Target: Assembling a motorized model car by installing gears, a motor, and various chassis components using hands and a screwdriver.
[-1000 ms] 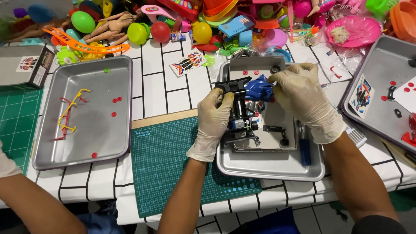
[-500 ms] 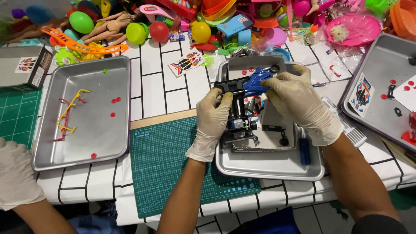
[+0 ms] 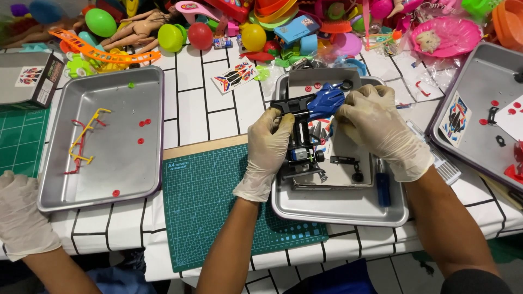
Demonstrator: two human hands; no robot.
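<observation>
head view: the metal tray (image 3: 338, 209) in the middle holds a paper sheet, small black parts and a blue tool (image 3: 383, 188). above it the toy car chassis (image 3: 304, 136) stands on end, long axis running away from the person. the left hand (image 3: 268, 144) grasps its left side; the right hand (image 3: 376, 128), equally near, pinches the blue body shell (image 3: 325, 102) at the top.

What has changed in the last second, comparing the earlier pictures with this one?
Little. Another person's white-gloved hand came into view at the lower left edge. The blue plastic car body sits a little lower over the black toy car chassis. The left hand still grips the chassis and the right hand still holds the body, above the same metal tray.
</observation>
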